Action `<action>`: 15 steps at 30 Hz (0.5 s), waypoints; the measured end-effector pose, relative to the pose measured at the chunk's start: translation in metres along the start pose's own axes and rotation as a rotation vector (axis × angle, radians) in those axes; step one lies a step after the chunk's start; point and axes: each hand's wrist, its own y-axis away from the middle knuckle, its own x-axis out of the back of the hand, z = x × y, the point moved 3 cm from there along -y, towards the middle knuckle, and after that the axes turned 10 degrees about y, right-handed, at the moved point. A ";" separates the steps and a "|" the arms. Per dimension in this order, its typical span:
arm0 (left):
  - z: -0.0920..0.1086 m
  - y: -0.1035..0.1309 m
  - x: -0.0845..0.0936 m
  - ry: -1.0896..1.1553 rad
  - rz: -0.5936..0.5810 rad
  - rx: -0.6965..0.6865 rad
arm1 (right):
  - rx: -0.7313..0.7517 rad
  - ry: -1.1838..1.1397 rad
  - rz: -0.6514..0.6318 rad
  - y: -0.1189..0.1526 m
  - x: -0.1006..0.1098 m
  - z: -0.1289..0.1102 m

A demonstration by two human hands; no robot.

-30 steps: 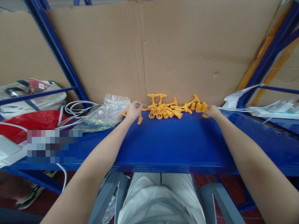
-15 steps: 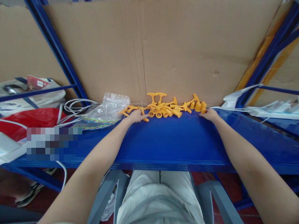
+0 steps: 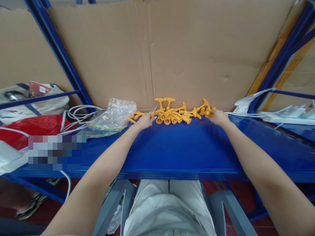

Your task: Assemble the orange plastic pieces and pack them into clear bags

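While the left hand pinches a corkscrew, yellow pieces touch the right hand, grip unclear.

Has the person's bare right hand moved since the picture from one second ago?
Yes. The right hand has shifted leftward, farther from the slanted blue metal post and closer to the middle of the yellow plastic pieces.
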 end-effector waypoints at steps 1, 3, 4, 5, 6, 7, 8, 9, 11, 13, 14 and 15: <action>0.004 0.002 0.002 -0.007 0.038 -0.011 | 0.008 -0.022 0.026 0.000 0.004 -0.004; 0.012 0.006 0.006 -0.028 0.105 -0.039 | 0.014 -0.079 0.075 0.000 0.010 -0.011; 0.015 0.007 0.008 -0.039 0.129 -0.050 | 0.019 -0.114 0.098 -0.001 0.012 -0.015; 0.018 0.009 0.009 -0.048 0.148 -0.059 | 0.030 -0.151 0.118 -0.001 0.014 -0.019; 0.020 0.010 0.010 -0.053 0.163 -0.064 | 0.046 -0.189 0.135 -0.001 0.015 -0.024; 0.021 0.011 0.011 -0.052 0.175 -0.066 | 0.067 -0.225 0.147 -0.002 0.016 -0.028; 0.022 0.011 0.011 -0.045 0.185 -0.067 | 0.093 -0.259 0.157 -0.001 0.017 -0.033; 0.023 0.011 0.010 -0.034 0.193 -0.068 | 0.124 -0.288 0.165 -0.001 0.017 -0.038; 0.024 0.011 0.009 -0.008 0.202 -0.077 | 0.190 -0.327 0.179 0.001 0.018 -0.047; 0.026 0.010 0.007 0.007 0.199 -0.099 | 0.261 -0.349 0.200 0.005 0.018 -0.057; 0.026 0.010 0.006 0.011 0.194 -0.114 | 0.302 -0.356 0.212 0.007 0.018 -0.062; 0.027 0.010 0.006 0.014 0.188 -0.130 | 0.345 -0.362 0.222 0.009 0.018 -0.066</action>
